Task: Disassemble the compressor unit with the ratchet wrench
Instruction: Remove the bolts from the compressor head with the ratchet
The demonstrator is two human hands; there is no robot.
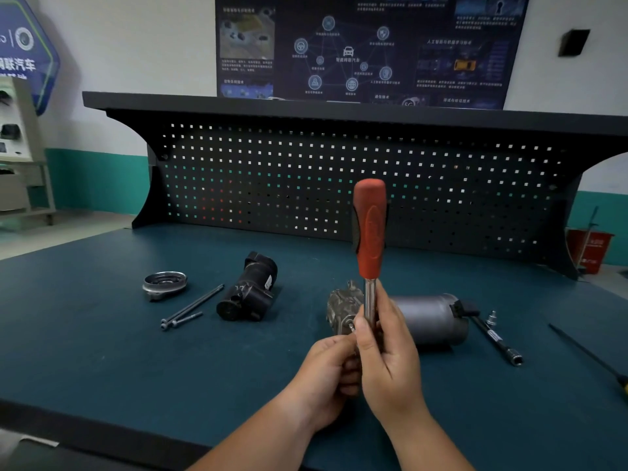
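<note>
**both hands on the wrench, compressor waiting behind**

your left hand (331,372) and right hand (387,365) are nearest, raised over the blue mat (136,351). the right grips the steel shank of the ratchet wrench (369,229), red handle pointing up. the left curls round its lower end, hiding the head, so whether a socket is fitted can't be told. this looks like tool setup: push the socket fully home and set the ratchet to loosen before you go in. then free your left hand to steady the body.

the compressor (428,317) lies on its side just behind your hands, right of centre. it is a smooth grey cylinder with a rough cast head at its left end and a black plug at its right. it may roll, so brace it.
</note>
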